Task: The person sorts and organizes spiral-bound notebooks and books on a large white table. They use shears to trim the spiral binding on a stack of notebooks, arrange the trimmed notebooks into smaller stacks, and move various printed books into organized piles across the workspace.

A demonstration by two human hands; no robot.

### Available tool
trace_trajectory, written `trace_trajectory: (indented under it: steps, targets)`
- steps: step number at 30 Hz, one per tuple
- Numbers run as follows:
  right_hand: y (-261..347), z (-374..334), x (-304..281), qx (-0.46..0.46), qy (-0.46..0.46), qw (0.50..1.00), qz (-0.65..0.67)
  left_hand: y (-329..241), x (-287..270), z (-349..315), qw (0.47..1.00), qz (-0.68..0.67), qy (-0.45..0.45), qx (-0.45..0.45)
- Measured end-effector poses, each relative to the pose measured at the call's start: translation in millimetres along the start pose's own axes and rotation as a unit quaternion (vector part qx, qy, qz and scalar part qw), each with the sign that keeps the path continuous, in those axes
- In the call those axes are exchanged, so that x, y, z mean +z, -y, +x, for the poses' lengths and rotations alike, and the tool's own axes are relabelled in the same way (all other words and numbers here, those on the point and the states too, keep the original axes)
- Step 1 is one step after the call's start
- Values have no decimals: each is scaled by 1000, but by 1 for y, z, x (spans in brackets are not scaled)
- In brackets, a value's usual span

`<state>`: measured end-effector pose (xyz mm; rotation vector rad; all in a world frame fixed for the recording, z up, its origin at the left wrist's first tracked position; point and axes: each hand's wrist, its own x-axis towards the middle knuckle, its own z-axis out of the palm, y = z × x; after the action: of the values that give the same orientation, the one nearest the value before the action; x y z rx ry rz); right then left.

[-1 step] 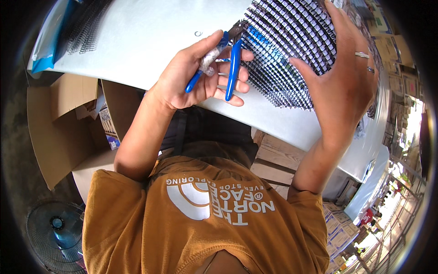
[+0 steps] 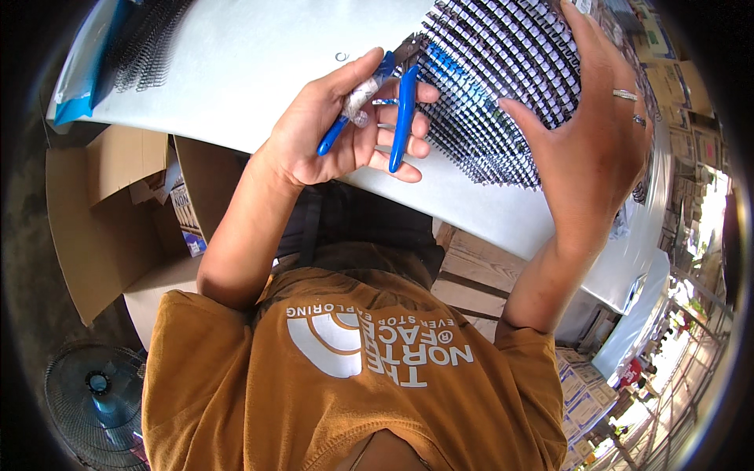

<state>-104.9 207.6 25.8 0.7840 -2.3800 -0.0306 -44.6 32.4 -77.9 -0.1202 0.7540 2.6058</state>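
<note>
My left hand (image 2: 318, 141) holds wire cutters (image 2: 404, 110) with blue handles. The handles are spread apart, the left one wrapped with something whitish and clear, and several fingers stretch past the right one. The dark metal jaws touch or nearly touch the left edge of a stack of black binding wires (image 2: 495, 74) in close curved rows, with white showing between the loops. My right hand (image 2: 593, 149), with two rings on its fingers, curls around the right end of this stack, thumb on the near part and fingers toward the far side. Its fingertips are partly hidden.
The stack lies on a white table (image 2: 236, 71). A small wire ring (image 2: 342, 56) is left of the cutters. Farther left are loose black wires (image 2: 145, 55) and blue plastic (image 2: 75, 110). An open cardboard box (image 2: 102, 220) stands below the table edge, a fan (image 2: 98, 385) at lower left.
</note>
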Motion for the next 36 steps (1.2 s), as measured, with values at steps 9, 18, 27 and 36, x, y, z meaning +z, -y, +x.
trace_trajectory:
  steps: [9,18,27,36]
  targets:
    - [-3,-1,-1,-1,11,1000,-4,1,21,0,750,596,-276,70]
    - [-45,4,33,-138,-246,957,-66,9,-19,-2,995,-74,61,-20]
    - [-71,-117,75,162,-211,929,256,12,-10,-3,971,222,-80,38]
    - [-16,-112,102,243,-209,792,519,23,-6,1,997,64,-7,47]
